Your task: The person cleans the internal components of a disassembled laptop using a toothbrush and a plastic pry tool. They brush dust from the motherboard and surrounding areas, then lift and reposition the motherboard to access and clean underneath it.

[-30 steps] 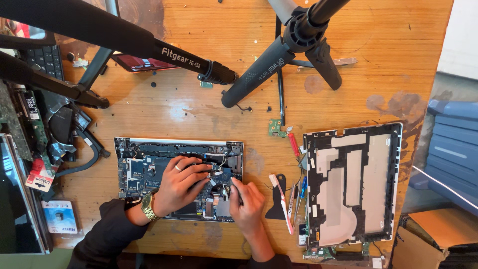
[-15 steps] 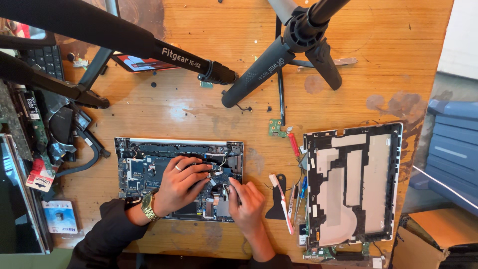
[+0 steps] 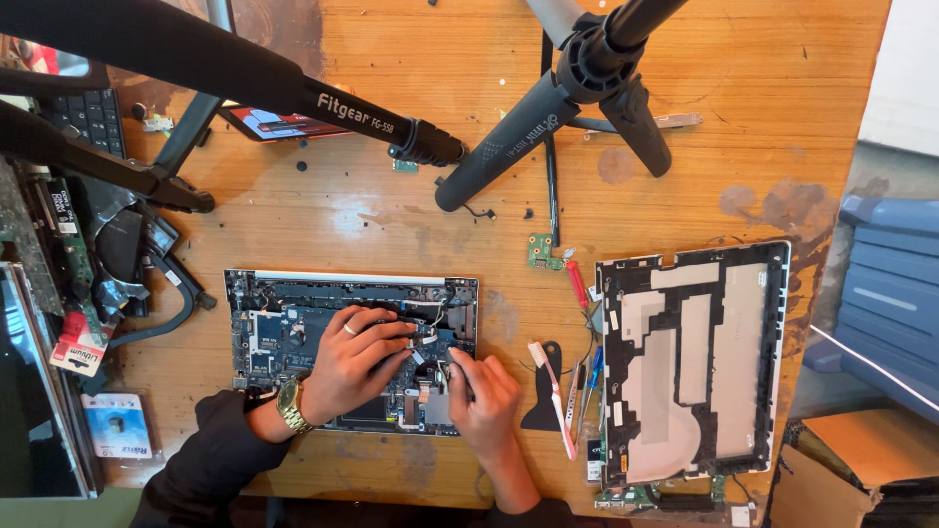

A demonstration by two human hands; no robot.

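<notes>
An opened laptop base (image 3: 274, 323) lies on the wooden table (image 3: 391, 225), its dark circuit board and wiring exposed. My left hand (image 3: 357, 357), with a ring and a gold wristwatch, rests on the middle of the board, fingertips pressing on a part near thin white cables. My right hand (image 3: 484, 396) sits at the base's lower right corner. Its fingers are curled around what looks like a small dark tool, held upright on the board and mostly hidden by the fingers.
A removed laptop cover (image 3: 694, 362) lies inside-up on the right. Between it and the base are a black pry tool (image 3: 543, 401), a toothbrush (image 3: 553, 396), screwdrivers (image 3: 577, 288) and a small green board (image 3: 541, 251). Black tripod legs (image 3: 509, 137) cross the top. Parts and cables (image 3: 108, 274) crowd the left edge.
Both hands stay on the board. My right hand's fingers have shifted slightly at the lower right corner. Nothing else has moved.
</notes>
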